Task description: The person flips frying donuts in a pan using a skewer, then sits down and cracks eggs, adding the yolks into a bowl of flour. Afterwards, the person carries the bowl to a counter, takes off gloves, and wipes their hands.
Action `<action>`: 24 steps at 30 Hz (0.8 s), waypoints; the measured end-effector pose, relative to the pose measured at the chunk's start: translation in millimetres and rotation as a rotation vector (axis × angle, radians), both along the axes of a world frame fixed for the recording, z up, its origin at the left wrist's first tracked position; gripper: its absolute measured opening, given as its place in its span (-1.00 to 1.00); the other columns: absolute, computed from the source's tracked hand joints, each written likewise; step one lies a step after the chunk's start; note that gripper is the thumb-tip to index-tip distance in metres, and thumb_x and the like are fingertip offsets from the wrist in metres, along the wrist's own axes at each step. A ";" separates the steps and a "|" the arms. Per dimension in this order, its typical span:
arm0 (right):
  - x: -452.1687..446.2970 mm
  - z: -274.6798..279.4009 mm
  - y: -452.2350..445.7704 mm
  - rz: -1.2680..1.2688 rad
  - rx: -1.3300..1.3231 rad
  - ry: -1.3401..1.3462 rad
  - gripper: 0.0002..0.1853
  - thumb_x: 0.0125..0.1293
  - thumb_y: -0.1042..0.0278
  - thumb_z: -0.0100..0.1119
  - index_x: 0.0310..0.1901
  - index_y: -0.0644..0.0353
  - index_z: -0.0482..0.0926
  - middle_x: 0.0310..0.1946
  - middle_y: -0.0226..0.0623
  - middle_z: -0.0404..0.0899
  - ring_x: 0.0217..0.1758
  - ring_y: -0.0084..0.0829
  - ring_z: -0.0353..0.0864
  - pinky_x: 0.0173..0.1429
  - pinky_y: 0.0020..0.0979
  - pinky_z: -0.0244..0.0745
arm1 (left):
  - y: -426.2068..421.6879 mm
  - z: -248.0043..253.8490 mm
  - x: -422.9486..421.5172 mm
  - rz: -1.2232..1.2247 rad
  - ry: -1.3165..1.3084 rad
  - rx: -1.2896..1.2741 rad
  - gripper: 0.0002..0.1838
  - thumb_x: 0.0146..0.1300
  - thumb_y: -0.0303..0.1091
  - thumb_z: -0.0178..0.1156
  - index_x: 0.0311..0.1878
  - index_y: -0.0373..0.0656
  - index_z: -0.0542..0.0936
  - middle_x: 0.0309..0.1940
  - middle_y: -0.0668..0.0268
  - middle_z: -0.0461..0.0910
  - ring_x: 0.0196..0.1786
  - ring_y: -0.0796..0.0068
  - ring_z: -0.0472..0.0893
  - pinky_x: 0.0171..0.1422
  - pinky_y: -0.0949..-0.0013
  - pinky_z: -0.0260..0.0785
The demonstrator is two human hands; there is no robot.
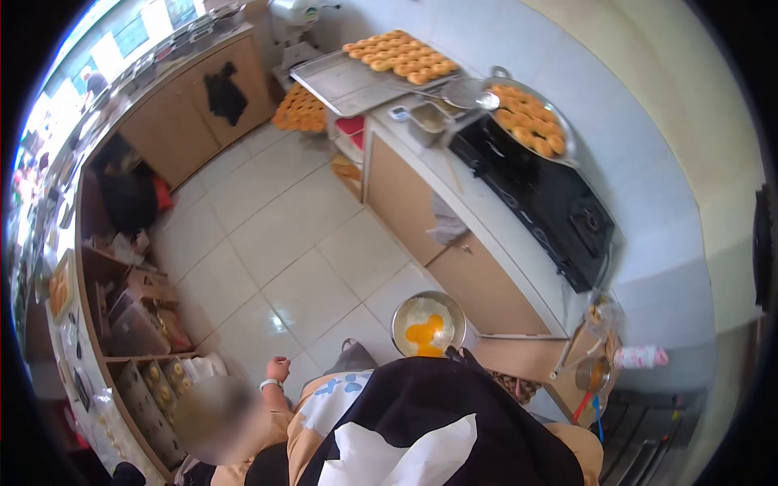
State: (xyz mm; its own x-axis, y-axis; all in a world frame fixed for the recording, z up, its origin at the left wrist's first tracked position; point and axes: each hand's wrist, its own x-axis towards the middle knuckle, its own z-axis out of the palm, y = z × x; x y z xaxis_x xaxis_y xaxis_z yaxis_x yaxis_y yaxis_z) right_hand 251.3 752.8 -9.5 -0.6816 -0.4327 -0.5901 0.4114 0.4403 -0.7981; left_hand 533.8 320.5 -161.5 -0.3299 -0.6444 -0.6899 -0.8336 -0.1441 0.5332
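Note:
A metal bowl (397,330) holds white powder like flour (421,312) with several orange-yellow egg yolks (425,330) on top. It sits just in front of the black cloth (421,397) over my chest. A dark shape (459,355) touches the bowl's lower right rim; whether it is my right hand in a glove or a fold of cloth, I cannot tell. My left hand does not show. Two white flaps (397,454) lie over the black cloth at the bottom edge.
At my left stands another person, whose hand (278,368) has a wristband. The counter (454,182) on the right carries a black stove (539,206), a pan of round buns (528,120), a metal tray (340,81) with more buns and a metal container (427,121). Shelves (121,267) line the left.

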 end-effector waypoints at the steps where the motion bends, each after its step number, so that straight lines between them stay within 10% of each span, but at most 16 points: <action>1: -14.7 21.7 -26.9 0.089 0.034 -0.080 -0.52 0.33 -0.05 -0.10 -0.31 0.29 0.55 -0.60 -0.41 0.47 -0.59 -0.62 0.35 -0.51 -0.51 0.22 | -7.3 0.1 5.5 0.071 0.011 -0.004 -0.68 0.10 -0.28 0.21 -0.11 -0.24 0.55 -0.50 0.17 0.60 -0.52 0.41 0.59 -0.43 0.35 0.45; 8: -115.8 58.2 -173.0 0.151 0.041 -0.154 -0.51 0.31 -0.11 -0.12 -0.41 0.20 0.53 -0.68 -0.45 0.42 -0.66 -0.61 0.36 -0.59 -0.57 0.23 | -40.9 30.9 13.5 0.091 -0.226 0.085 -0.71 0.06 -0.28 0.20 -0.18 -0.25 0.60 -0.37 0.15 0.64 -0.35 0.32 0.63 -0.25 0.35 0.48; 9: -139.2 55.3 -190.3 0.169 0.029 -0.206 -0.52 0.31 -0.11 -0.12 -0.41 0.19 0.52 -0.69 -0.44 0.41 -0.68 -0.61 0.36 -0.60 -0.58 0.23 | -44.5 25.8 13.5 0.121 -0.176 0.050 -0.74 0.05 -0.32 0.18 -0.21 -0.27 0.60 -0.55 0.21 0.60 -0.57 0.43 0.58 -0.51 0.37 0.42; 12: -206.7 71.8 -262.1 0.144 -0.022 -0.222 -0.55 0.32 -0.07 -0.14 -0.36 0.20 0.51 -0.70 -0.43 0.40 -0.72 -0.60 0.33 -0.64 -0.56 0.20 | -55.1 -18.1 4.9 0.333 -0.179 0.154 -0.75 0.04 -0.32 0.20 -0.24 -0.27 0.61 -0.54 0.22 0.60 -0.55 0.44 0.59 -0.47 0.37 0.45; 17: -339.3 101.1 -406.8 0.099 -0.156 -0.155 -0.62 0.34 0.08 -0.21 -0.40 0.18 0.50 -0.73 -0.46 0.36 -0.77 -0.62 0.25 -0.68 -0.55 0.11 | -108.6 -40.8 -43.0 0.206 -0.149 0.042 -0.63 -0.02 -0.22 0.26 -0.21 -0.32 0.63 -0.34 0.06 0.65 -0.24 0.29 0.64 -0.10 0.30 0.47; 24: -511.0 80.0 -574.0 0.007 -0.154 -0.276 -0.56 0.31 -0.05 -0.22 -0.42 0.11 0.52 -0.75 -0.52 0.34 -0.78 -0.60 0.25 -0.69 -0.55 0.14 | -221.5 27.2 -181.3 0.458 0.182 0.004 -0.63 0.14 -0.25 0.20 -0.06 -0.31 0.53 -0.32 0.15 0.63 -0.30 0.39 0.63 -0.34 0.41 0.43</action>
